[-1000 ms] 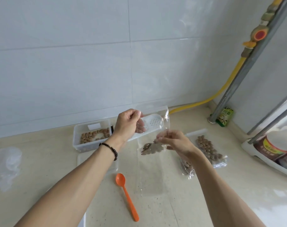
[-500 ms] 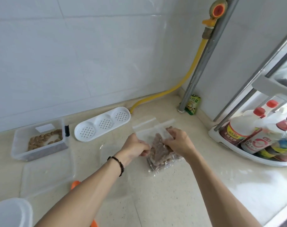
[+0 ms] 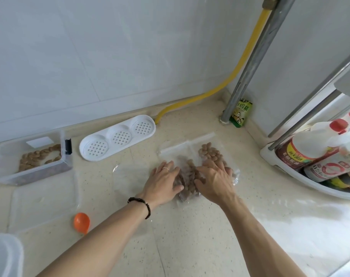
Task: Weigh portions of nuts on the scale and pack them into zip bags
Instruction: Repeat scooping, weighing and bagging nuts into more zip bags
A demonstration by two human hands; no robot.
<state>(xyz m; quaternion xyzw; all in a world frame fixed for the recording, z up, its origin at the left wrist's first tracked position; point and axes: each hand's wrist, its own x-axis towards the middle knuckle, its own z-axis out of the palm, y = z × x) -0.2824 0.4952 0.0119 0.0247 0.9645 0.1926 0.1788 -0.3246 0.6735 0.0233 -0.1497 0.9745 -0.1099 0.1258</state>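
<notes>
Two filled zip bags (image 3: 187, 177) (image 3: 211, 153), one nut container (image 3: 33, 158), one orange spoon (image 3: 81, 222)

The lower part of the near zip bag (image 3: 187, 177) is covered by the left hand (image 3: 163, 183) and the right hand (image 3: 215, 181); its nuts are blurred. The handle of the orange spoon (image 3: 81, 222) is hidden behind the left forearm. A white container (image 3: 5, 254) is cut off by the lower left edge. The bottle labels (image 3: 299, 156) cannot be read.

Chinese characters, "鸡精" among them, are being shown on the small green seasoning packet (image 3: 241, 113); the bottle labels stay illegible.
</notes>
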